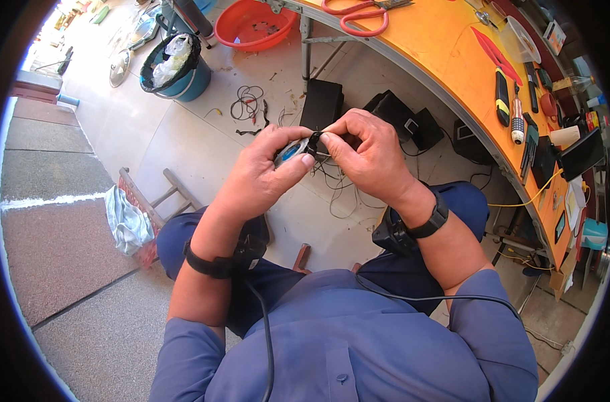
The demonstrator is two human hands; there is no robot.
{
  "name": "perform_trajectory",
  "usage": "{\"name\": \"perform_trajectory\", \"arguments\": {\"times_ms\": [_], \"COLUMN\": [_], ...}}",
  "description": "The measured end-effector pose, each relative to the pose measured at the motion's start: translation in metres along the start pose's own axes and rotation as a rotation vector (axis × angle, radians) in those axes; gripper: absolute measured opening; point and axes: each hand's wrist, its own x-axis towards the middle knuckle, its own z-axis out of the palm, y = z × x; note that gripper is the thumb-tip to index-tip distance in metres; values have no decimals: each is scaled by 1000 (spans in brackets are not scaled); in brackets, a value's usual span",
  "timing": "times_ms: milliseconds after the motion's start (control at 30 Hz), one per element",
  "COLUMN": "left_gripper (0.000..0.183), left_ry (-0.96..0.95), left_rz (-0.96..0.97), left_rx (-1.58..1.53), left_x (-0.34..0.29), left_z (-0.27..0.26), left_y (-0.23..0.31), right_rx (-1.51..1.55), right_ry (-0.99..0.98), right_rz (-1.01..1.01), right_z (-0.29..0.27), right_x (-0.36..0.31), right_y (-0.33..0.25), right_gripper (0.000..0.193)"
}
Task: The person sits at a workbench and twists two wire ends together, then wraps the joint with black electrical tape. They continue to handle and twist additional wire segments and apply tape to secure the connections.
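Observation:
My left hand is closed around a small round piece with a silvery rim and a blue face. A black part sits at its right side, between my two hands. My right hand pinches at that black part with thumb and forefinger; what exactly lies between the fingertips is too small to make out. Thin dark wires show just below the hands, though I cannot tell whether they join the piece. Both hands are raised over the floor in front of my lap.
On my right curves an orange worktable with red-handled scissors, a screwdriver and a yellow-black cutter. Black boxes and loose cable lie on the floor. Beyond stand a lined bucket and a red basin.

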Motion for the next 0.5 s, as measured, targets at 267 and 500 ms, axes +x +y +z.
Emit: {"name": "perform_trajectory", "arguments": {"times_ms": [267, 500], "left_gripper": [40, 63], "left_ry": [-92, -64], "left_rz": [-135, -131], "left_rx": [-378, -412], "left_x": [-3, -5], "left_z": [-2, -2], "left_y": [7, 6], "right_rx": [-34, -62], "right_ry": [12, -35], "right_rz": [-49, -152], "right_z": [3, 3], "right_x": [-3, -2], "right_y": [-2, 2], "right_gripper": [7, 5]}}
